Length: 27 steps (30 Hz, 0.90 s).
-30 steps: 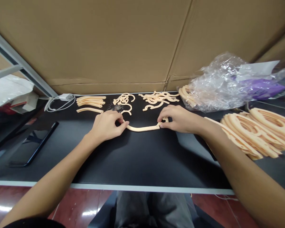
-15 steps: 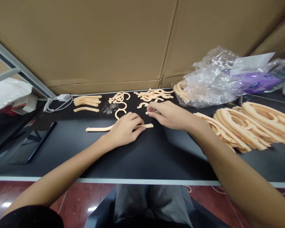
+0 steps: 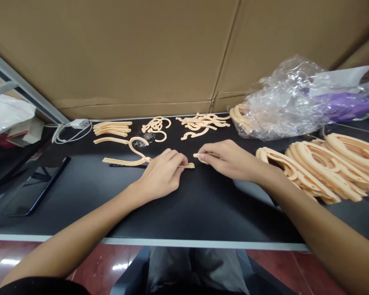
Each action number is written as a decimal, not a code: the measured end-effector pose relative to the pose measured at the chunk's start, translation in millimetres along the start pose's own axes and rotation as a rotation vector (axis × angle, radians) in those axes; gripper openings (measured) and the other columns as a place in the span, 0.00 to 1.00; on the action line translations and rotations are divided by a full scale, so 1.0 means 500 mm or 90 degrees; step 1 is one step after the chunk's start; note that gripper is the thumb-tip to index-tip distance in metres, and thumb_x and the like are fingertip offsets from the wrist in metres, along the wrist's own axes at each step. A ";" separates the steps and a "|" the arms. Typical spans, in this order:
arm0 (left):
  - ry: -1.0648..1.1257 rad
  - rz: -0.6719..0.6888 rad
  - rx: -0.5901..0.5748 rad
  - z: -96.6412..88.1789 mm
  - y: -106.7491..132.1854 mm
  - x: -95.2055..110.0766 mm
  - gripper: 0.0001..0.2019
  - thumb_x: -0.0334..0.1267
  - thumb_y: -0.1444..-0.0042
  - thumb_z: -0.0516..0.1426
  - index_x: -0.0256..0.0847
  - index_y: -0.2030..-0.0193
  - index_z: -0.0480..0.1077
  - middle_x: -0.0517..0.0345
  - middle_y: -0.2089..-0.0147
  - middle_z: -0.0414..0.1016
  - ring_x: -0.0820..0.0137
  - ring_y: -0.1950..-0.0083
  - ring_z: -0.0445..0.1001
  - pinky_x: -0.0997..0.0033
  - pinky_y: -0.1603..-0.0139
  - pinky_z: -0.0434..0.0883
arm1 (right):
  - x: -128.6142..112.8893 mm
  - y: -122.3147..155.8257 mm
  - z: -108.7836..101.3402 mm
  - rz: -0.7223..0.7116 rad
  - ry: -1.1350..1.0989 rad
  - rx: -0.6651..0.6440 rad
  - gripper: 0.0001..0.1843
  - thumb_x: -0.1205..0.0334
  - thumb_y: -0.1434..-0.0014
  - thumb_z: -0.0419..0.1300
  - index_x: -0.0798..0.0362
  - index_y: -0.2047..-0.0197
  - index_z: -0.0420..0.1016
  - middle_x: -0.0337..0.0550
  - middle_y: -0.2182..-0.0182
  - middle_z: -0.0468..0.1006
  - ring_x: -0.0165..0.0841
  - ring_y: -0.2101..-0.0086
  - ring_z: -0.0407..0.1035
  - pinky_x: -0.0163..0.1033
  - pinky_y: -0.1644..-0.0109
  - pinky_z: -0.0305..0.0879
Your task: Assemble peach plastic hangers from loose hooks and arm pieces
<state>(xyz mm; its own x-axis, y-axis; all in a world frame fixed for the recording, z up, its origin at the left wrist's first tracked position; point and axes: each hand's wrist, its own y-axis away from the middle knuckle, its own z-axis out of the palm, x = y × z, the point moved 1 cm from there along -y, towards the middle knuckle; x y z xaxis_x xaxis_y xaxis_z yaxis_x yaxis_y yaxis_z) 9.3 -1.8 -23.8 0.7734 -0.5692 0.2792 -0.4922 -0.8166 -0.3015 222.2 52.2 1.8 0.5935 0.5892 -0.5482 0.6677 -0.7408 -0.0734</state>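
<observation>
My left hand [image 3: 161, 175] is closed on a long peach moulded plastic strip [image 3: 124, 162], which lies flat on the black table [image 3: 80, 213] and sticks out past my fingers on both sides. A curved peach plastic hook [image 3: 137, 146] rises from the strip left of that hand and appears joined to it. My right hand [image 3: 230, 160] is close by on the right, its fingertips pinching a small peach plastic piece [image 3: 202, 157]. The part under my left palm is hidden.
Sorted peach plastic pieces [image 3: 112, 129] and tangled hooks [image 3: 199, 124] lie along the back of the table. Large stacked peach frames [image 3: 321, 169] fill the right side. A clear plastic bag [image 3: 279, 104], a dark phone [image 3: 37, 186] and a white charger cable [image 3: 76, 125] are nearby. Cardboard stands behind.
A curved hook now stands at the strip's left part, away from where it lay near my left hand. My right hand has moved lower, toward the strip's right end, still pinching the small piece.
</observation>
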 end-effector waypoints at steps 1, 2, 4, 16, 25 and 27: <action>0.001 -0.005 0.003 0.001 0.000 0.003 0.04 0.30 0.36 0.53 0.41 0.60 0.68 0.55 0.60 0.76 0.64 0.57 0.73 0.63 0.59 0.70 | 0.001 0.005 0.004 0.014 0.002 -0.012 0.15 0.59 0.32 0.50 0.52 0.60 0.78 0.41 0.68 0.80 0.32 0.67 0.70 0.38 0.61 0.58; 0.005 -0.011 0.008 0.002 0.001 0.006 0.03 0.30 0.37 0.54 0.41 0.61 0.68 0.55 0.61 0.76 0.64 0.59 0.73 0.64 0.60 0.69 | 0.002 0.009 0.008 0.025 0.003 -0.024 0.15 0.59 0.32 0.50 0.51 0.61 0.78 0.41 0.68 0.79 0.32 0.68 0.69 0.38 0.61 0.57; 0.017 -0.016 0.017 0.004 0.002 0.010 0.02 0.31 0.38 0.56 0.41 0.62 0.68 0.57 0.62 0.76 0.65 0.61 0.72 0.65 0.62 0.68 | 0.002 0.014 0.012 0.038 -0.007 -0.060 0.15 0.58 0.33 0.50 0.51 0.62 0.76 0.39 0.70 0.77 0.32 0.69 0.67 0.38 0.63 0.55; 0.099 0.040 0.043 0.021 0.003 -0.005 0.03 0.29 0.34 0.55 0.39 0.61 0.67 0.57 0.63 0.74 0.69 0.62 0.72 0.69 0.62 0.68 | -0.001 0.013 0.005 0.051 -0.132 -0.129 0.13 0.58 0.37 0.53 0.52 0.71 0.72 0.34 0.76 0.71 0.28 0.73 0.62 0.36 0.66 0.53; 0.122 0.083 0.025 0.015 0.001 -0.004 0.05 0.28 0.33 0.53 0.39 0.62 0.65 0.56 0.64 0.72 0.69 0.63 0.70 0.70 0.61 0.69 | 0.001 0.011 0.004 0.069 -0.197 -0.133 0.14 0.57 0.39 0.54 0.53 0.71 0.74 0.34 0.78 0.71 0.27 0.75 0.60 0.36 0.67 0.53; 0.127 0.090 0.029 0.017 0.001 -0.005 0.05 0.28 0.33 0.53 0.39 0.62 0.65 0.56 0.64 0.72 0.69 0.62 0.70 0.70 0.61 0.69 | 0.001 0.012 0.004 0.052 -0.179 -0.132 0.14 0.56 0.39 0.54 0.53 0.71 0.74 0.33 0.79 0.69 0.27 0.75 0.59 0.36 0.67 0.52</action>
<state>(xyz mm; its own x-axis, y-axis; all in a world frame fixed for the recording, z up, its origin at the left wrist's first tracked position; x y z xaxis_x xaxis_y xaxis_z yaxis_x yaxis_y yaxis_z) 10.4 -0.1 -32.4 0.6012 -0.6892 0.4045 -0.5681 -0.7246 -0.3902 225.5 47.4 -0.7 0.5214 0.3970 -0.7553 0.7170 -0.6837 0.1355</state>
